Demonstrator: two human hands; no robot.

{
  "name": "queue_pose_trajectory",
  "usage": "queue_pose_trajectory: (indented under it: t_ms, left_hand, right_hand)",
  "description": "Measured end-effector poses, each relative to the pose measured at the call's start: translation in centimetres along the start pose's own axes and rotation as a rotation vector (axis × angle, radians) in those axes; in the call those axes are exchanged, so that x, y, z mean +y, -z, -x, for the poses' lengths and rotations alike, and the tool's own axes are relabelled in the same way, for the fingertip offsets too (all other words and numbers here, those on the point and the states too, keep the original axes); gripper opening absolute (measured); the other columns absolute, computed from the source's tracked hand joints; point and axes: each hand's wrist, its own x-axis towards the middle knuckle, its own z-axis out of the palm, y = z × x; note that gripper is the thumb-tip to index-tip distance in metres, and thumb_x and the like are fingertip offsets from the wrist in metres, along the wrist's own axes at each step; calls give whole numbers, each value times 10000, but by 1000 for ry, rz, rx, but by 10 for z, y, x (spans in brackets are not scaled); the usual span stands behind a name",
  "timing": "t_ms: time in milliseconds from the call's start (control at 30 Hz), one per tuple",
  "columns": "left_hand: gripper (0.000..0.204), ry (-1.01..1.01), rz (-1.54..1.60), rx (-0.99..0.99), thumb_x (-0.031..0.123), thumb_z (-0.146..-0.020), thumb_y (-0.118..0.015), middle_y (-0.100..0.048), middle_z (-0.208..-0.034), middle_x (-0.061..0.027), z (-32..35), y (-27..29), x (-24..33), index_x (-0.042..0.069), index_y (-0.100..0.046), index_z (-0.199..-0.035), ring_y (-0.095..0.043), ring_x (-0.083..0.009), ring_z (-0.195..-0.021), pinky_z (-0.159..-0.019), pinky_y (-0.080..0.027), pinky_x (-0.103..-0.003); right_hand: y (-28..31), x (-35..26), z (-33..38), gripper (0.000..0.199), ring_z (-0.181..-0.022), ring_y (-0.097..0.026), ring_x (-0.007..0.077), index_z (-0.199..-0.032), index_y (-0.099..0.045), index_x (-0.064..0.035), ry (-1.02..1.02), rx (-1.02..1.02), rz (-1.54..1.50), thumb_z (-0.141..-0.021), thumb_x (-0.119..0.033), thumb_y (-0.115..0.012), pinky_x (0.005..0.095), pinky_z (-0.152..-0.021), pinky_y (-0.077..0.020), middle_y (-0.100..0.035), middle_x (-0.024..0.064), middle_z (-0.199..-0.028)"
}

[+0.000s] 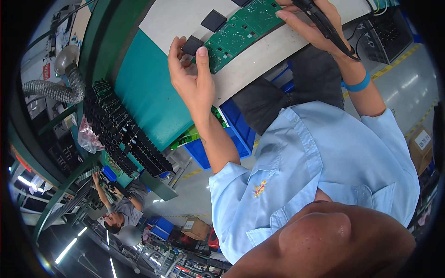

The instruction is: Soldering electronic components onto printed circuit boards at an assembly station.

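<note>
My left hand (193,81) is raised over the bench edge and pinches a small black square part (191,45) between thumb and fingers, right beside a long green circuit board (237,31). The board lies on a white mat (176,18). A second black square part (213,20) rests on the mat just beyond the board. My right hand (309,24) touches the board's far end and grips black cutting pliers (330,28), whose handles run back along my wrist. A blue band (357,85) circles that wrist.
A teal bench surface (143,92) borders the mat. Racks of black parts and green boards (121,132) stand at the left, with a grey flexible hose (54,90) beyond. Blue bins (234,134) sit under the bench. Another person (118,214) works farther off. A cardboard box (194,228) stands on the floor.
</note>
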Motion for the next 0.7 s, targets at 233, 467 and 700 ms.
queue_pose_trajectory:
  t_ms: [233, 467, 700]
  left_hand:
    - [395, 169, 214, 14, 135, -1005, -652, -650, -1079, -117, 11, 8, 4, 2, -592, -1373, -601, -157, -900, -806, -494, -252]
    - [384, 101, 239, 31, 116, -1012, -639, -648, -1019, -99, 15, 6, 0, 5, -597, -1378, -587, -133, -857, -774, -488, -232]
    - [387, 73, 206, 32, 105, -1007, -642, -654, -1011, -106, 15, 6, 0, 2, -599, -1378, -594, -137, -846, -775, -497, -240]
  right_hand:
    - [-8, 6, 4, 543, -962, -712, 223, -1328, -560, 29, 18, 125, -66, -830, 19, -778, 307, -855, -569, -693, 160, -1189]
    - [-12, -15, 2, 567, -986, -695, 227, -1349, -535, 38, 107, 253, -185, -829, 45, -761, 303, -882, -562, -678, 171, -1223]
    - [-15, -16, 3, 593, -977, -682, 219, -1370, -514, 37, 92, 308, -283, -829, 53, -755, 301, -893, -558, -674, 176, -1231]
